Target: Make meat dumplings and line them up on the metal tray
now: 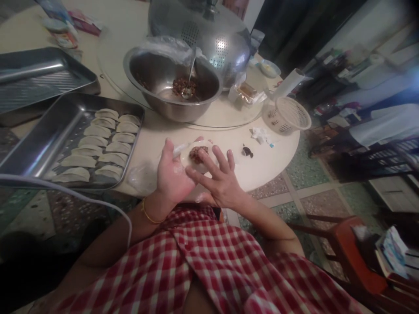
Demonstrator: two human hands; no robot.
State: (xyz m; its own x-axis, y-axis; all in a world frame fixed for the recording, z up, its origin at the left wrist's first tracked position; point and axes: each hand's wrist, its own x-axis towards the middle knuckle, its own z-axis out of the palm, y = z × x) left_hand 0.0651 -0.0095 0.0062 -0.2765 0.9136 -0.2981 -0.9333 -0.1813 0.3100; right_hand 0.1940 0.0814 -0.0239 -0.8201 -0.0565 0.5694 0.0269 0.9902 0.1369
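Observation:
A round dumpling wrapper [185,158] rests across the fingers of my left hand [175,176], whose thumb points up and away from it. Dark minced filling [197,154] lies in the middle of the wrapper. My right hand [221,181] is over the near side of the wrapper with its fingers spread. One right fingertip overlaps the filling; whether it touches cannot be made out. Left of my hands, folded dumplings [91,141] sit in two rows in a metal tray [62,126]. Beyond my hands, a steel bowl [170,109] holds more filling and a spoon [191,65].
A second metal tray [42,65] stands at the back left. Behind the bowl is a large perforated metal dome [203,26]. A plastic basket [288,115], crumpled tissue [260,134] and a dark scrap [247,151] are at the right. A pale cable [81,188] crosses the left foreground.

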